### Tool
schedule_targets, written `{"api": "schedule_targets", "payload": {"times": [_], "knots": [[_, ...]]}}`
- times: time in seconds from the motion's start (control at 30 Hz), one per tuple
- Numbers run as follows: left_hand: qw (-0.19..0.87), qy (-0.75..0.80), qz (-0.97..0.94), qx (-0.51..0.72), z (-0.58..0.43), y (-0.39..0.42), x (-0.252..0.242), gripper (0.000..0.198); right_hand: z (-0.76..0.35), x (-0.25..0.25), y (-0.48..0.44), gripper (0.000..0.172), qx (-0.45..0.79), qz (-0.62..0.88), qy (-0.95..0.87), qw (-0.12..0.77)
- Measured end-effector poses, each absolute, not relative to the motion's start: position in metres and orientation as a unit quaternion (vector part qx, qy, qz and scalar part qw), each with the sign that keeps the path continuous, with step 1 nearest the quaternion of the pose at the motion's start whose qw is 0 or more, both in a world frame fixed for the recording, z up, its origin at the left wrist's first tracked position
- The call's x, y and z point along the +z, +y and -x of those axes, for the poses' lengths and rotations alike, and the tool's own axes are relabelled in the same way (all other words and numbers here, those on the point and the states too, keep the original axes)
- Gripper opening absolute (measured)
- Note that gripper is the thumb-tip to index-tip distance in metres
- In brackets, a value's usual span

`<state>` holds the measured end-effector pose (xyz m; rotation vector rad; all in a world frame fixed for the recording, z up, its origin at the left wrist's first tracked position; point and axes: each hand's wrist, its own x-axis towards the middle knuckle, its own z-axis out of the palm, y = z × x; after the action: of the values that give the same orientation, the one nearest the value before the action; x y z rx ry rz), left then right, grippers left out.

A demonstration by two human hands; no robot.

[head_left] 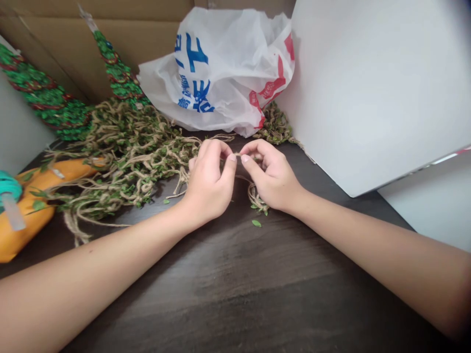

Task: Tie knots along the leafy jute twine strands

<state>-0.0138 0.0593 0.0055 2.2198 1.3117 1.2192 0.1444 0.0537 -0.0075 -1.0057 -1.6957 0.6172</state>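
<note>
Between my two hands, a short piece of jute twine [237, 154] spans the small gap at the fingertips. My left hand [212, 179] pinches one side of it between thumb and index finger. On the other side my right hand [270, 174] pinches it the same way. A small bundle of leafy twine [256, 197] hangs or lies just under my right hand, partly hidden by it. One loose green leaf [256, 223] rests on the dark table [235, 284] in front of the hands. Beyond my left hand spreads a big heap of leafy jute garland [140, 152].
Two green tinsel trees [51, 98] lean at the back left. A white plastic bag [228, 68] sits on the garland at the back. To the right rises a large white panel [375, 88]. An orange packet [22, 220] and a teal-topped item [9, 189] lie at left.
</note>
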Motion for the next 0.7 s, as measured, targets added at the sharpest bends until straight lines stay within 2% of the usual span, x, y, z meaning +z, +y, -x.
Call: {"api": "schedule_targets", "payload": {"times": [0.17,0.27,0.37,0.5,0.7], "knots": [[0.113,0.434,-0.748,0.489,0.015,0.064,0.0,0.01,-0.145,-0.008,0.055,0.021,0.235,0.436,-0.72,0.486],[0.098,0.431,-0.748,0.494,0.015,0.064,-0.001,0.003,-0.145,-0.007,0.055,0.021,0.232,0.433,-0.722,0.487],[0.068,0.415,-0.759,0.498,0.015,0.057,0.002,0.021,-0.145,-0.006,0.055,0.018,0.241,0.428,-0.723,0.485],[0.028,0.345,-0.823,0.451,0.014,0.048,0.006,0.028,-0.145,-0.005,0.054,0.016,0.264,0.408,-0.738,0.467],[0.073,0.403,-0.817,0.407,0.014,0.053,0.005,0.018,-0.143,-0.004,0.051,0.021,0.259,0.434,-0.751,0.424]]}}
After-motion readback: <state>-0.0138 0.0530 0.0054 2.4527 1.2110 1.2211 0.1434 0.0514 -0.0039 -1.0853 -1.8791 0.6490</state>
